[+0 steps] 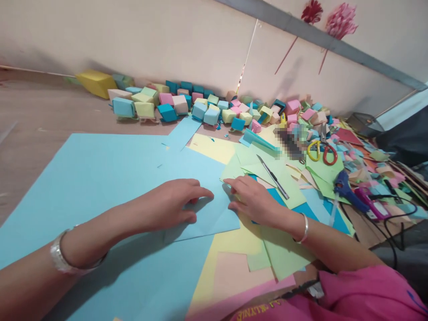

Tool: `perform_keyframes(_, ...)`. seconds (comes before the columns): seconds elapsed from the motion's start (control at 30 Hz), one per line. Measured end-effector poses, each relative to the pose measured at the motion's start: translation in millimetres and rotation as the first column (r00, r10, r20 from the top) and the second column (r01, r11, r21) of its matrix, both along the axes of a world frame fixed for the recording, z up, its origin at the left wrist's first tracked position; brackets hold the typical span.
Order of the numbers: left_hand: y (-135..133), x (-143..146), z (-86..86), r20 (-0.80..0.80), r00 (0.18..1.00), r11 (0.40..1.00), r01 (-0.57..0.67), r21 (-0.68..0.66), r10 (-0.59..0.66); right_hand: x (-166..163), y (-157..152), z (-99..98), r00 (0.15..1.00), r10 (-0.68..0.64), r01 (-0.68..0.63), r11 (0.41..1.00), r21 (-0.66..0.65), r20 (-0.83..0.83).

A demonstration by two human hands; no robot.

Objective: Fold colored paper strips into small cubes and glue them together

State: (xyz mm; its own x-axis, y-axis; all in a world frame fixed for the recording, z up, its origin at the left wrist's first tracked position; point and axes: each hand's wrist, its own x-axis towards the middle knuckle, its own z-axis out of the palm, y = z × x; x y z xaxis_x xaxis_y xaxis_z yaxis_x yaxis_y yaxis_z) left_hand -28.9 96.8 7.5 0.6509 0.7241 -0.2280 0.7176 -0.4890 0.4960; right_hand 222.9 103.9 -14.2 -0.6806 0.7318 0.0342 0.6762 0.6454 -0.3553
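Note:
A light blue piece of paper (219, 220) lies on a large light blue sheet (110, 165). My left hand (177, 200) rests over the smaller piece, its index finger stretched out and its thumb apart. Just beyond the right edge of that piece, my right hand (254, 198) reaches in with its index finger extended and thumb spread. Neither hand has anything visible between its fingers. A craft knife (272, 177) lies on pale green paper (294, 194) beyond my right hand. The undersides of both hands are hidden.
Many small folded paper boxes (210, 115) line the wall. Scissors (323, 151), a blue glue gun (351, 191) and its black cord sit to the right. Layered coloured sheets (230, 272) spread under my right arm. Paper flowers (341, 21) hang on the wall.

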Motion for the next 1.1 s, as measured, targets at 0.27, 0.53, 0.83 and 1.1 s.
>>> perform_keyframes(0.27,2,9,-15.1,0.03,0.995,0.983,-0.104,0.154,0.1,-2,-2,2.7,0.994,-0.058,0.046,0.992,-0.121,-0.096)
perform_keyframes(0.53,-2,17,-2.3,0.047,0.969,0.969,-0.242,-0.058,0.244,-2,-4,9.2,0.938,-0.174,0.057,0.931,-0.359,-0.301)
perform_keyframes(0.83,5,11,2.3,0.233,0.838,0.861,-0.432,-0.269,0.493,0,2,11.6,0.854,-0.356,0.095,0.824,-0.559,-0.38)
perform_keyframes(1.1,9,9,2.7,0.276,0.787,0.822,-0.458,-0.338,0.552,-1,1,10.2,0.807,-0.456,0.116,0.744,-0.658,-0.374)
